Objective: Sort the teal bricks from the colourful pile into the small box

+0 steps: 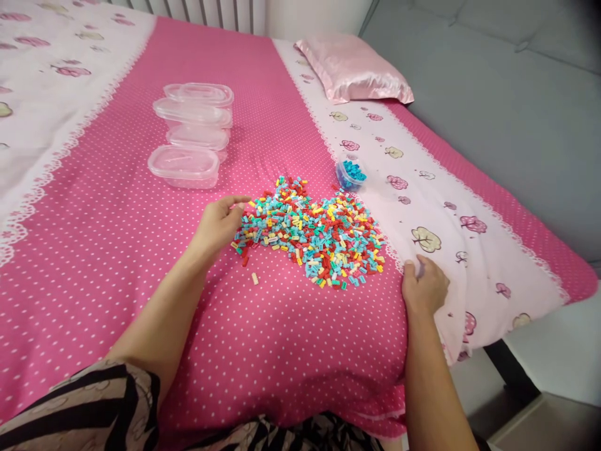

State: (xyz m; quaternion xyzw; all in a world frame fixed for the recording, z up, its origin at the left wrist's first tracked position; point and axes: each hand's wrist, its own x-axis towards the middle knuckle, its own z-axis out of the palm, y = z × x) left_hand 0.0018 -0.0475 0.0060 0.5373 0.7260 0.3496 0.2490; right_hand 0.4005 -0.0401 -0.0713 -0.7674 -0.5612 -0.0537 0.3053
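A spread pile of small toy building bricks point(314, 235) in red, yellow, light blue, green and cream lies on the pink dotted bedsheet point(282, 338). My left hand point(220, 222) is at the pile's left edge, fingers stretched out, with the fingertips beside a yellow brick. To the right of the pile, my right hand point(425, 285) is low over the white strip of the sheet. Its thumb and fingers are loosely bent and apart; the palm side is partly hidden. Behind the pile, a small clear tub point(350, 181) holds blue bricks point(354, 170).
Several clear lidded plastic boxes point(183, 164) stand in a row at the back left. One cream brick point(255, 278) lies apart, in front of the pile. A shiny pink pillow point(354, 66) is at the far right, by a grey padded headboard point(507, 100). The bed's edge drops off at the right.
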